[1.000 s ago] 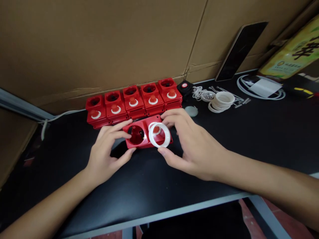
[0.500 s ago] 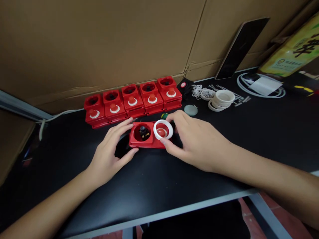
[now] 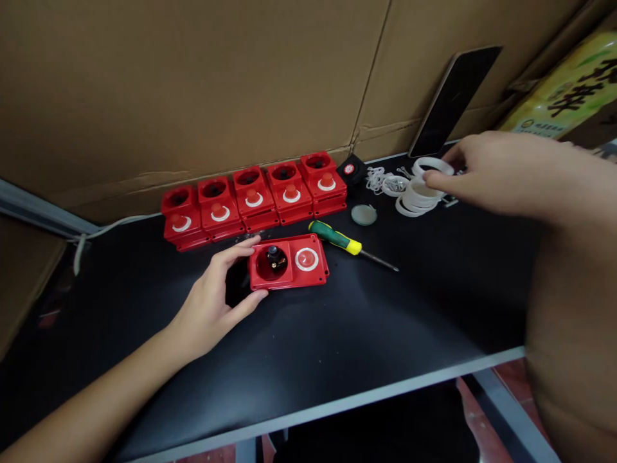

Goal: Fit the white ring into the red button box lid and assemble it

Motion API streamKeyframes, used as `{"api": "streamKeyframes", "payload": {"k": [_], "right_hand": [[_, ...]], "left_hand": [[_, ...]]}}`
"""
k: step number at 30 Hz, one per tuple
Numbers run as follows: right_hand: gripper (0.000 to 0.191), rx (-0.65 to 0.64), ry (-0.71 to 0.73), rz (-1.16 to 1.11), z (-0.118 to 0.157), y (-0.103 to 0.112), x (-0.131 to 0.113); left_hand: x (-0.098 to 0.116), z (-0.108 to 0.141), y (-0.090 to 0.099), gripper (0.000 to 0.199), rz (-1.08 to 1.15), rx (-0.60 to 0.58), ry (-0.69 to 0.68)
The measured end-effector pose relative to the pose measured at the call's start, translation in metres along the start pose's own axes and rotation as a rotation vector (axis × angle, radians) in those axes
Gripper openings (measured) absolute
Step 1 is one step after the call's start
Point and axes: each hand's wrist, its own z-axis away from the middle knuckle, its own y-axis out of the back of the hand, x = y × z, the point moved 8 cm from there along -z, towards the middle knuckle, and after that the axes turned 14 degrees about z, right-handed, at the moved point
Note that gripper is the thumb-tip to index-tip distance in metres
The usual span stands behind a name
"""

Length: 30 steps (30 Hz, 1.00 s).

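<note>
My left hand grips the left end of a red plastic housing, fingers on its far edge and thumb on its near edge. The housing lies flat, with a black fitting in its round opening and a red dome in a white collar on its right half. At the right, my right hand pinches a white ring between thumb and fingers. That ring is tilted just over a stack of white rings; whether it touches them I cannot tell.
A green and yellow screwdriver lies right of the housing, below a round clear disc. Several red housings stand in a row by the cardboard wall. White cord, a small dish of metal parts and a leaning dark panel are behind.
My right hand has lifted the white ring off the red housing and carried it right to the ring stack. The screwdriver is now uncovered. My left hand stays on the housing.
</note>
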Motion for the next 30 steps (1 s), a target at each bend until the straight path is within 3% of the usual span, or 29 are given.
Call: {"api": "streamKeyframes", "payload": {"k": [4, 16, 18, 21, 23, 25, 28, 30], "right_hand": [[0.061, -0.081, 0.015, 0.036, -0.002, -0.011, 0.0], [0.048, -0.109, 0.075, 0.047, 0.0, -0.023, 0.003], [0.053, -0.012, 0.048, 0.066, 0.003, -0.011, 0.0], [0.052, 0.326, 0.054, -0.047, 0.017, 0.024, -0.017], [0.04, 0.527, 0.204, -0.249, 0.033, 0.044, -0.042], [0.029, 0.59, 0.468, -0.415, 0.05, 0.052, -0.077], [0.029, 0.41, 0.788, -0.425, 0.071, 0.038, -0.127], [0.046, 0.293, 0.872, -0.382, 0.081, 0.025, -0.146]], "left_hand": [[0.003, -0.001, 0.0, 0.055, 0.004, 0.011, -0.009], [0.005, -0.001, 0.0, 0.053, 0.004, 0.015, -0.02], [0.004, -0.001, -0.002, 0.055, -0.001, -0.013, -0.022], [0.001, 0.0, -0.002, 0.059, 0.003, -0.022, -0.034], [-0.001, 0.001, -0.001, 0.062, 0.003, 0.0, -0.049], [-0.002, 0.002, -0.001, 0.062, 0.001, 0.014, -0.06], [0.0, 0.002, -0.001, 0.061, -0.002, 0.023, -0.069], [0.002, 0.002, -0.001, 0.061, -0.005, 0.032, -0.069]]}}
